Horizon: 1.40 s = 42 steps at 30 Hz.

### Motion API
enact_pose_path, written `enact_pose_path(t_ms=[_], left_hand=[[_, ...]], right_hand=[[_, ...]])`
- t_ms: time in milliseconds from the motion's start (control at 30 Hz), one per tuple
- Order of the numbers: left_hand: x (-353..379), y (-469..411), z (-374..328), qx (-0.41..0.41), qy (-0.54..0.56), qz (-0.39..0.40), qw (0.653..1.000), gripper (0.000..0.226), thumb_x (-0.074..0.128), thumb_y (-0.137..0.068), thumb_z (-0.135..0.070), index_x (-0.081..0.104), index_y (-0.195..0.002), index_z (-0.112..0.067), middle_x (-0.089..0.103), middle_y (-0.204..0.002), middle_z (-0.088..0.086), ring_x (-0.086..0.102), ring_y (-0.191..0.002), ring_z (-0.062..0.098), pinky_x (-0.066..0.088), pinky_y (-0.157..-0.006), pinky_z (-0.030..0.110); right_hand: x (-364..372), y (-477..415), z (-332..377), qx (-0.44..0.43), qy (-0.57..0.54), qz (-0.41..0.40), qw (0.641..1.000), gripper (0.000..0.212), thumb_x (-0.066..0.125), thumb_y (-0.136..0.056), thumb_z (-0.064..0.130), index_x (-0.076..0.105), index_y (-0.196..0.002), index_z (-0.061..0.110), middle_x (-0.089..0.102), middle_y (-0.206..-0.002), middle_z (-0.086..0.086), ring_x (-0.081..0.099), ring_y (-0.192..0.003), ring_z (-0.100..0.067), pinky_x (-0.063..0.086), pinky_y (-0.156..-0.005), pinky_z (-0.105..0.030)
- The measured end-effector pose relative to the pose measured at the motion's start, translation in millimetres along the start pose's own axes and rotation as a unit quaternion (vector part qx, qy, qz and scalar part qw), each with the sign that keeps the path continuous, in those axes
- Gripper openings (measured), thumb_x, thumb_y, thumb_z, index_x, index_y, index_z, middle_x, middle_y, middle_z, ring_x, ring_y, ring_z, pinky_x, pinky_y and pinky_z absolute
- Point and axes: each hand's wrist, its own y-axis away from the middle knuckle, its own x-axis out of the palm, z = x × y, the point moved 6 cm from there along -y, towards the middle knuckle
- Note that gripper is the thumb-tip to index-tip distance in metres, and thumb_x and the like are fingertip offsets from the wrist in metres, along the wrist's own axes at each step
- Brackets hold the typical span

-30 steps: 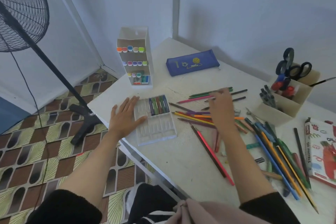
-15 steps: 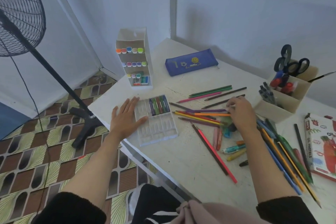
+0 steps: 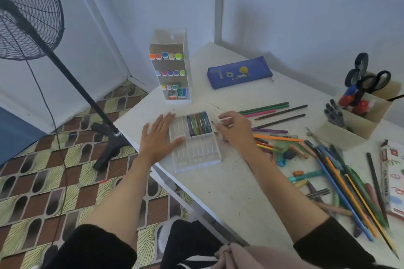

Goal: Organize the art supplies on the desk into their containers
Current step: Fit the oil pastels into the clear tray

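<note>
Clear glossy plastic tray (image 3: pixel 196 155), matt scuffed desk (image 3: pixel 229 192)

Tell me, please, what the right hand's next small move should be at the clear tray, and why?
Probably set the small stick pinched by the right hand into an empty slot of the clear tray, beside the pastels in its far section. That hand hovers at the tray's right edge, the left hand lies flat against its left side, and most slots look empty.
</note>
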Motion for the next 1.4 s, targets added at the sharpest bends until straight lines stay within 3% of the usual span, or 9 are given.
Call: enact_pose_path(t_ms=[133, 233, 633, 833, 900, 1000, 1167, 1333, 1400], left_hand=[[0.6, -0.1, 0.8, 0.003, 0.002, 0.001, 1.000, 0.095, 0.013, -0.068, -0.084, 0.000, -0.150, -0.037, -0.001, -0.158, -0.018, -0.005, -0.144, 0.003, -0.002, -0.117, 0.045], [0.3, 0.4, 0.6, 0.009, 0.015, -0.006, 1.000, 0.096, 0.017, -0.068, -0.084, 0.003, -0.150, -0.036, 0.001, -0.157, -0.018, -0.004, -0.144, 0.003, -0.001, -0.117, 0.045], [0.5, 0.1, 0.1, 0.007, 0.015, -0.009, 1.000, 0.096, 0.016, -0.068, -0.085, 0.001, -0.150, -0.036, 0.002, -0.158, -0.016, -0.003, -0.145, 0.005, 0.000, -0.117, 0.047], [0.2, 0.4, 0.1, 0.004, 0.009, -0.006, 1.000, 0.096, 0.015, -0.068, -0.084, -0.001, -0.149, -0.036, 0.001, -0.158, -0.016, -0.004, -0.145, 0.005, 0.000, -0.117, 0.047], [0.8, 0.5, 1.1, 0.005, 0.010, -0.008, 1.000, 0.095, 0.015, -0.069, -0.084, 0.000, -0.150, -0.036, 0.002, -0.158, -0.015, -0.004, -0.145, 0.006, 0.000, -0.117, 0.047], [2.5, 0.0, 2.9, 0.007, 0.005, -0.010, 1.000, 0.094, 0.017, -0.070, -0.083, -0.001, -0.150, -0.036, 0.002, -0.158, -0.016, -0.004, -0.145, 0.005, 0.001, -0.117, 0.047], [3.0, -1.5, 3.6, 0.012, -0.001, -0.011, 1.000, 0.096, 0.015, -0.069, -0.084, -0.001, -0.150, -0.035, 0.001, -0.158, -0.015, -0.003, -0.145, 0.007, 0.001, -0.117, 0.047], [4.6, -2.3, 4.0, 0.011, 0.006, -0.010, 1.000, 0.097, 0.015, -0.069, -0.085, -0.002, -0.150, -0.035, 0.000, -0.158, -0.016, -0.003, -0.145, 0.006, 0.000, -0.117, 0.047], [5.5, -2.7, 4.5, 0.012, 0.009, -0.010, 1.000, 0.096, 0.016, -0.069, -0.085, -0.002, -0.150, -0.036, 0.000, -0.158, -0.016, -0.003, -0.145, 0.006, 0.000, -0.117, 0.047]], right_hand=[[51.6, -13.2, 32.4, -0.054, 0.047, 0.062, 0.996, 0.028, 0.068, -0.083, 0.011, 0.061, -0.109, 0.008, 0.065, -0.086, -0.005, 0.057, -0.069, -0.008, 0.038, -0.057, 0.000], [78.3, -22.1, 42.9, -0.080, 0.087, 0.080, 0.990, 0.030, 0.066, -0.084, 0.014, 0.059, -0.112, 0.009, 0.067, -0.099, -0.011, 0.063, -0.083, -0.020, 0.052, -0.078, -0.024], [94.9, -32.5, 33.0, -0.087, 0.196, 0.068, 0.974, 0.041, 0.070, -0.083, 0.027, 0.048, -0.115, 0.014, 0.061, -0.108, -0.007, 0.059, -0.097, -0.023, 0.051, -0.081, -0.036], [98.7, -32.1, 29.6, -0.101, 0.208, 0.060, 0.971, 0.046, 0.067, -0.085, 0.030, 0.044, -0.123, 0.019, 0.060, -0.114, -0.003, 0.057, -0.102, -0.021, 0.047, -0.077, -0.032], [99.2, -29.4, 28.8, -0.117, 0.185, 0.071, 0.973, 0.048, 0.066, -0.086, 0.028, 0.043, -0.127, 0.018, 0.059, -0.114, -0.005, 0.056, -0.100, -0.020, 0.044, -0.077, -0.030], [85.9, -22.9, 29.7, -0.113, 0.046, 0.114, 0.986, 0.042, 0.064, -0.087, 0.019, 0.046, -0.126, 0.013, 0.057, -0.083, -0.004, 0.051, -0.072, -0.014, 0.041, -0.067, -0.019], [10.9, -13.1, 7.5, -0.132, 0.039, -0.005, 0.990, 0.011, 0.064, -0.085, 0.006, 0.067, -0.095, 0.007, 0.053, -0.080, -0.001, 0.048, -0.065, -0.008, 0.036, -0.062, -0.002], [-82.3, -0.7, -37.3, -0.046, 0.153, -0.090, 0.983, 0.015, 0.059, -0.087, 0.001, 0.069, -0.097, 0.007, 0.057, -0.089, -0.006, 0.047, -0.066, -0.005, 0.034, -0.062, 0.001], [-113.2, 4.2, -53.4, -0.010, 0.188, -0.107, 0.976, 0.015, 0.061, -0.087, 0.005, 0.069, -0.100, 0.006, 0.058, -0.092, -0.006, 0.051, -0.072, -0.011, 0.036, -0.071, -0.008]])
